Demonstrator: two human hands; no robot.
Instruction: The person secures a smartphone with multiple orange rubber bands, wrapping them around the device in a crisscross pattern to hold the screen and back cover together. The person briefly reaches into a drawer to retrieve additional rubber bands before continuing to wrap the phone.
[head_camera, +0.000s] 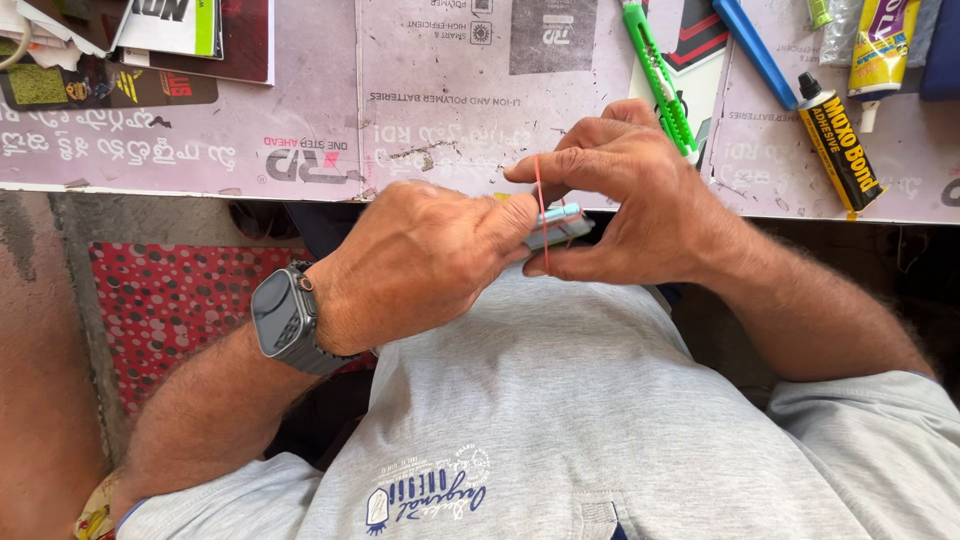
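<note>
Rubber band (541, 215), thin and red, runs as a taut vertical loop between the 2 hands, crossing a small flat pale blue and grey object (560, 226) that sits at the fingertips, above the person's grey shirt (560, 420). The left hand (425, 255) closes around 1 end of that object, fingers pressed together and curled, so most of the piece is hidden inside the grip. The right hand (640, 205) pinches the other end between thumb and forefinger, and the band passes over the forefinger's tip at the top and under the object at the bottom. A dark smartwatch (285, 320) sits on the left wrist.

Just beyond the right hand's knuckles, on the tabletop (300, 130) covered with printed sheets, lies a green utility knife (660, 80). Further right of those fingers lie a blue tool handle (755, 45) and a black and yellow adhesive tube (838, 140). Below the left forearm, a red dotted mat (170, 300) shows on the floor.
</note>
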